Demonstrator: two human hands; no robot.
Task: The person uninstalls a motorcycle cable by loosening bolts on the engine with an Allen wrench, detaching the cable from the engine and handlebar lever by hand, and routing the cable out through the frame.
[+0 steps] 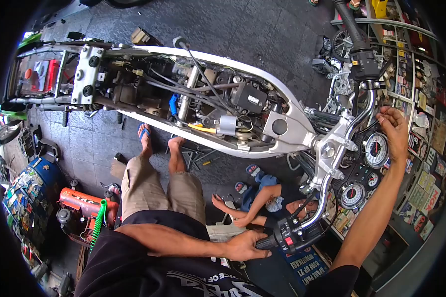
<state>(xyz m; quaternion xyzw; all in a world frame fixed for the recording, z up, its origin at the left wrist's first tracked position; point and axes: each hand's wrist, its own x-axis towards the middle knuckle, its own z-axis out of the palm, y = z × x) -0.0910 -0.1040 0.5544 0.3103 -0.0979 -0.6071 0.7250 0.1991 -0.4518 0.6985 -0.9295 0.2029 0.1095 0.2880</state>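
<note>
My left hand (pixel 248 246) is wrapped around the black rubber handlebar grip (pixel 266 242), beside a switch housing (pixel 285 236) with a red button. My right hand (pixel 393 123) reaches past the round speedometer (pixel 375 150) to the far side of the handlebar (pixel 364 113). Its fingers are curled in a pinch, and what they hold, if anything, cannot be made out. A second round gauge (pixel 353 195) sits closer to me. The bare motorcycle frame (pixel 223 62) stretches leftward from the silver top clamp (pixel 328 150), with wires and a blue connector (pixel 173 104) exposed.
Another person (pixel 262 198) sits low beside the front end, under the handlebar. An orange compressor (pixel 86 203) with a green coiled hose (pixel 98 222) stands at left, near a sticker-covered blue drum (pixel 34 185). Glass shelves of parts (pixel 406 59) line the right side.
</note>
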